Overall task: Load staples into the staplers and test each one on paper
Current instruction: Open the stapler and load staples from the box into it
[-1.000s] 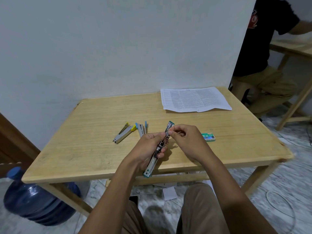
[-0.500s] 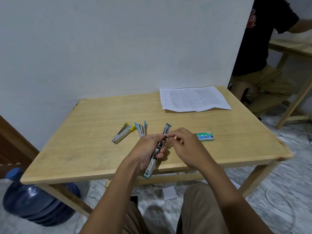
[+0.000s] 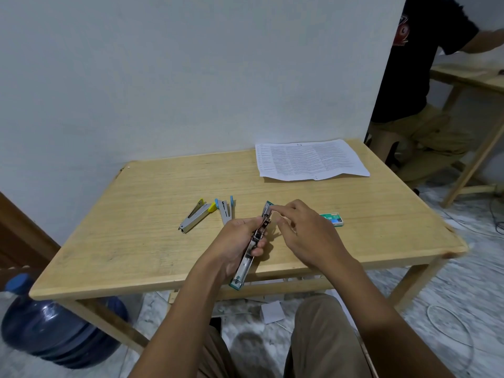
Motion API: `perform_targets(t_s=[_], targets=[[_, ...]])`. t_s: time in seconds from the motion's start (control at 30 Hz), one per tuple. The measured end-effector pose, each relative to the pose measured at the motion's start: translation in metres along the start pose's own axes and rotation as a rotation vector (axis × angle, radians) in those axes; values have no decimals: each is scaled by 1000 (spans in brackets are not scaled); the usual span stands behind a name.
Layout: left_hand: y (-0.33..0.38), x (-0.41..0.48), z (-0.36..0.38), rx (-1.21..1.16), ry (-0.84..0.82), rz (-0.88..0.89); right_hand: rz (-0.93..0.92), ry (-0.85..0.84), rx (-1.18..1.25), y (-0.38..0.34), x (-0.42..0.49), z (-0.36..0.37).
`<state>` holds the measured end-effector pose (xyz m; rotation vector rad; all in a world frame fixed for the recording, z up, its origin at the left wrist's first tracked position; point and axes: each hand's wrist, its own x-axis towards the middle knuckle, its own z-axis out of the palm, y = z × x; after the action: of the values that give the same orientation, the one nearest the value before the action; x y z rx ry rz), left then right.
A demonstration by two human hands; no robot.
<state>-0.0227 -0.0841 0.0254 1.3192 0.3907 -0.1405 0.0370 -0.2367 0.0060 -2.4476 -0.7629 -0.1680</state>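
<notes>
Teal stapler [image 3: 252, 251], opened flat, gripped mid-length by left hand [image 3: 236, 242] at 6 o'clock edge of table [image 3: 131, 241]. Right hand [image 3: 304, 234] pinched at its 12 o'clock tip; contents indiscernible. Strip to be kept aligned with channel.

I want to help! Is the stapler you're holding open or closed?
Open. The stapler is unfolded almost straight, gripped in the left hand.

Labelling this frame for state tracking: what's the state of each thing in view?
Teal stapler: opened out flat, held over the table edge.
Left hand: grips teal stapler mid-body.
Right hand: pinches its far end.
Yellow stapler: ajar, lying on table.
Blue stapler: opened, lying on table.
Staple box: flat on table, partly hidden.
Printed sheets: flat, near edge slightly lifted.
Water jug: capped, on floor.
</notes>
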Motion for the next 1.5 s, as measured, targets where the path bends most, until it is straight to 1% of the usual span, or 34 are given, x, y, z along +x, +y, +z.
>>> perform_targets(t_s=[0.07,0.17,0.2,0.27,0.37,0.47,0.57,0.77,0.83,0.97,1.07,1.17,1.27,1.4,1.5], targets=[[-1,3,0,-13,11,-7,22,11,60,2,-3,-1],[-3,6,-2,-12,14,-20,58,86,298,2,-9,-1],[-4,6,-2,-31,-1,-31,48,108,371,0,-11,0],[-5,7,-2,-83,-35,-44,7,119,419,-3,-13,4],[-7,6,0,-63,-39,-22,2,118,372,-5,-11,10],[-5,3,4,-29,-20,7,28,57,276,-5,-8,10],[-4,1,2,5,-11,22,13,27,184,-7,-7,8],[-4,-2,1,31,-22,11,25,-20,76,-7,-2,3],[-4,-3,0,30,-16,16,21,4,129,-8,-3,2],[-2,-2,0,-29,-10,35,-38,135,336,-9,-6,5],[-1,-3,1,-10,-21,51,-55,171,323,-10,-4,9],[-3,-4,1,31,-36,43,-50,176,244,-11,-2,9],[-6,-1,-2,39,-45,43,-18,120,121,-18,-4,7],[-8,-2,1,55,-7,58,-5,57,-44,-30,-8,2],[-8,0,3,50,29,59,15,32,-115,-37,-10,0]])
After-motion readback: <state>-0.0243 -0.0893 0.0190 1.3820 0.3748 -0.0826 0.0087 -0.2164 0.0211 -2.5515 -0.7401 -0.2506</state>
